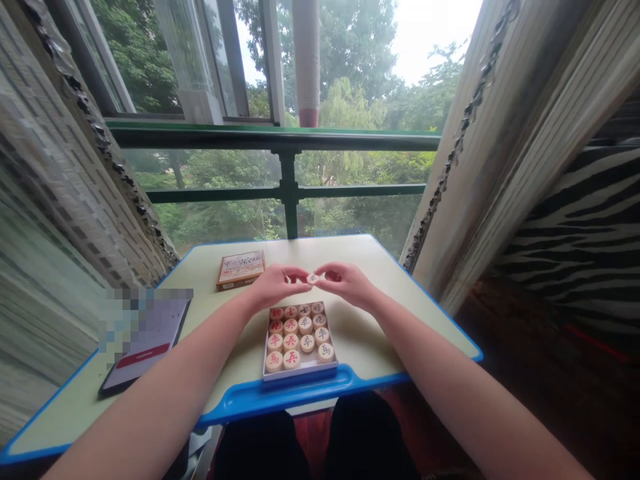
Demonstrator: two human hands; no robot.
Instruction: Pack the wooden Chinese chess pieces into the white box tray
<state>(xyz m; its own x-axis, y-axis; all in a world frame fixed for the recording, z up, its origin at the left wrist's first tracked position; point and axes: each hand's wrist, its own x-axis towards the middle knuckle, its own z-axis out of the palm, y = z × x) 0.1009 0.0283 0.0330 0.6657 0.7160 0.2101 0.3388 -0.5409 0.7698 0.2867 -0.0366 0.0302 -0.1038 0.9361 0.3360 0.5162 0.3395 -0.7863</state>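
Observation:
A small round wooden chess piece (313,279) with a dark character is pinched between both hands above the table. The fingertips of my left hand (281,283) hold its left side, and those of my right hand (346,283) hold its right side. Just below my hands, a shallow white box (300,375) holds rows of round pieces, red-marked (291,342) on the left and dark-marked (321,335) mostly on the right. One spot in its front row, between a red piece and a dark piece, has no piece in it.
The light table (400,333) has a blue edge and a blue front tray (290,395). A brown printed box (241,269) lies behind my left hand. A tablet (150,343) lies at the left. Beyond are a green railing and curtains.

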